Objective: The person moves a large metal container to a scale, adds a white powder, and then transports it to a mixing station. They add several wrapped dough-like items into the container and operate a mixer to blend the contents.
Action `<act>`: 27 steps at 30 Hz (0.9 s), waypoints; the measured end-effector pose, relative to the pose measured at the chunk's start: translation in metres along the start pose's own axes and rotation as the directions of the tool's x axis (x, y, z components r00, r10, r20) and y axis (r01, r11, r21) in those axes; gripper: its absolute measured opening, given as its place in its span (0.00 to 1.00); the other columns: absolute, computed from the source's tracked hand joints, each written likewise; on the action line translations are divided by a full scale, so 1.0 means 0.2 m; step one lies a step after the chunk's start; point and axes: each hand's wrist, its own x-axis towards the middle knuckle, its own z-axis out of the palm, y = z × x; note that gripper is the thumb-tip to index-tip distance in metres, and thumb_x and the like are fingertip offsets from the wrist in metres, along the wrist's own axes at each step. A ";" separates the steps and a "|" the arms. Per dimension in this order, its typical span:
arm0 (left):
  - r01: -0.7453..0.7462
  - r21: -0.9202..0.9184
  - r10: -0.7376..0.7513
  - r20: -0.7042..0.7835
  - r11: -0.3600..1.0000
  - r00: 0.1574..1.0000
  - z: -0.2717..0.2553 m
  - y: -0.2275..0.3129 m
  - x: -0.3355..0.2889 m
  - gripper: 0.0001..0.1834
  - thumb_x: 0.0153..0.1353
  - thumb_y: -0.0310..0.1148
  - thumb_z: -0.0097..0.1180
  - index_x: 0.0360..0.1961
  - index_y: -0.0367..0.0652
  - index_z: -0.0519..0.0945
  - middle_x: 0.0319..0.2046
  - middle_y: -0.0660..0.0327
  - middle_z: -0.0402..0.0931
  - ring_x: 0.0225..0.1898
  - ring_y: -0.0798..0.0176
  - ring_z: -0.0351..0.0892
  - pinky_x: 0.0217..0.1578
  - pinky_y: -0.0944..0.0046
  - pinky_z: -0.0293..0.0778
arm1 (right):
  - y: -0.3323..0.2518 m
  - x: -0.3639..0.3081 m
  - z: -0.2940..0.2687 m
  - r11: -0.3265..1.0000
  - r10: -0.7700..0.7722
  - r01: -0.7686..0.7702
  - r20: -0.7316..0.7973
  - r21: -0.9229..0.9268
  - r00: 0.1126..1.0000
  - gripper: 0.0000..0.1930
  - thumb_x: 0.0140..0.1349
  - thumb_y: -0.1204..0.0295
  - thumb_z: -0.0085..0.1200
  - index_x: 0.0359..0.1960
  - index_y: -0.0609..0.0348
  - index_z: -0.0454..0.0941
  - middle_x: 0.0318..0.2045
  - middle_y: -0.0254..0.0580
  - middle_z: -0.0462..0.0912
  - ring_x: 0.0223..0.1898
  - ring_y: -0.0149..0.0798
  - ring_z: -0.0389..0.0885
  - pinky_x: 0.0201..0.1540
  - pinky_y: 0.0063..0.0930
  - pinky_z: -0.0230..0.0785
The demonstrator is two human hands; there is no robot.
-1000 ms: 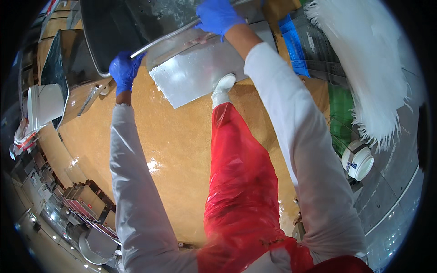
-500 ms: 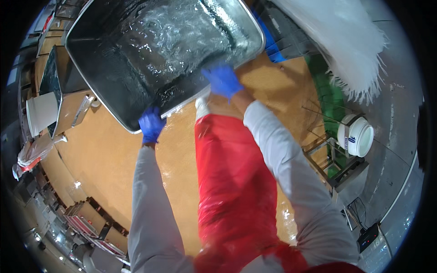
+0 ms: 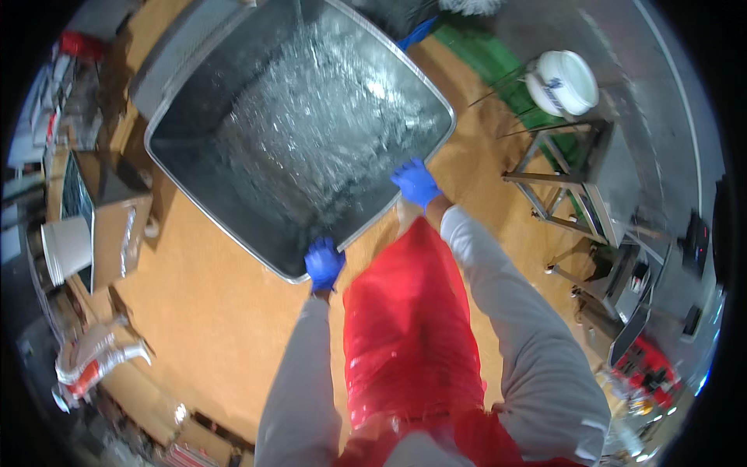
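A big square metal tub [image 3: 194, 159] with rounded corners and a pale rim stands in front of me. Clear, rippling water [image 3: 311, 117] covers its bottom, glinting under the light. My left hand [image 3: 324, 263], in a blue glove, is closed over the rim near the closest corner. Farther right along the same side, my right hand [image 3: 416, 184], also blue-gloved, grips the rim with its fingertips over the inside edge. The fingers' undersides are hidden.
Orange-tan floor [image 3: 194, 327] surrounds the tub. To the right are a white bucket [image 3: 566, 82], a metal-framed stand [image 3: 564, 187] and a green strip [image 3: 482, 54]. At left stand a cardboard box [image 3: 120, 237] and a white container [image 3: 66, 247]. My red apron [image 3: 412, 327] hangs close behind the tub.
The tub and both hands sit farther right and lower in view, and the surroundings have turned. My right hand, blurred before, now rests on the rim. The white fringed thing has mostly left view.
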 end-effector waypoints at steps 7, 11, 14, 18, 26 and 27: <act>-0.512 -0.521 0.548 -0.098 0.684 0.831 0.28 0.32 -0.85 0.26 0.47 0.44 0.63 0.46 0.43 0.78 0.39 0.47 0.78 0.43 0.40 0.77 0.44 0.48 0.73 | -0.55 -1.04 0.17 0.978 0.196 -0.206 0.485 -0.032 0.852 0.11 0.49 0.68 0.61 0.37 0.45 0.85 0.39 0.34 0.84 0.46 0.42 0.79 0.62 0.57 0.58; -0.540 -0.488 0.671 0.137 0.686 0.729 0.39 0.67 -1.78 0.32 0.41 0.39 0.65 0.50 0.38 0.74 0.41 0.47 0.73 0.44 0.41 0.73 0.46 0.48 0.71 | -1.51 -2.18 0.14 0.945 0.232 -0.269 0.199 0.188 0.952 0.26 0.45 0.62 0.64 0.50 0.50 0.77 0.49 0.43 0.76 0.61 0.46 0.67 0.66 0.62 0.52; -0.614 -0.487 0.761 0.190 0.621 0.620 0.45 1.03 -2.16 0.31 0.43 0.39 0.64 0.50 0.37 0.74 0.41 0.46 0.73 0.44 0.42 0.73 0.45 0.47 0.71 | -1.71 -2.75 0.05 0.838 0.461 -0.521 0.298 0.166 0.836 0.30 0.46 0.61 0.64 0.55 0.49 0.75 0.56 0.42 0.74 0.67 0.47 0.61 0.67 0.61 0.50; -0.751 -0.481 0.892 0.243 0.452 0.381 0.65 1.38 -2.81 0.27 0.43 0.37 0.64 0.46 0.40 0.76 0.40 0.50 0.76 0.44 0.44 0.74 0.46 0.48 0.69 | -1.96 -3.62 0.26 0.585 0.654 -0.713 0.295 0.386 0.697 0.32 0.45 0.60 0.65 0.56 0.49 0.72 0.59 0.47 0.71 0.69 0.49 0.58 0.68 0.63 0.45; -0.911 -0.411 0.994 0.088 -0.027 -0.069 0.63 1.83 -3.44 0.31 0.50 0.42 0.60 0.56 0.42 0.75 0.51 0.46 0.75 0.52 0.40 0.73 0.57 0.44 0.64 | -2.19 -5.02 0.76 0.344 0.828 -0.857 0.306 0.383 0.470 0.34 0.52 0.68 0.59 0.64 0.47 0.66 0.68 0.41 0.62 0.73 0.39 0.52 0.68 0.64 0.48; -0.871 -0.477 0.977 0.212 0.114 0.011 0.61 1.71 -3.37 0.28 0.45 0.34 0.68 0.51 0.41 0.79 0.42 0.49 0.81 0.45 0.43 0.80 0.48 0.48 0.73 | -2.23 -5.12 0.76 0.309 0.842 -0.860 0.303 0.406 0.446 0.33 0.53 0.68 0.58 0.64 0.45 0.67 0.68 0.40 0.62 0.73 0.38 0.51 0.69 0.65 0.46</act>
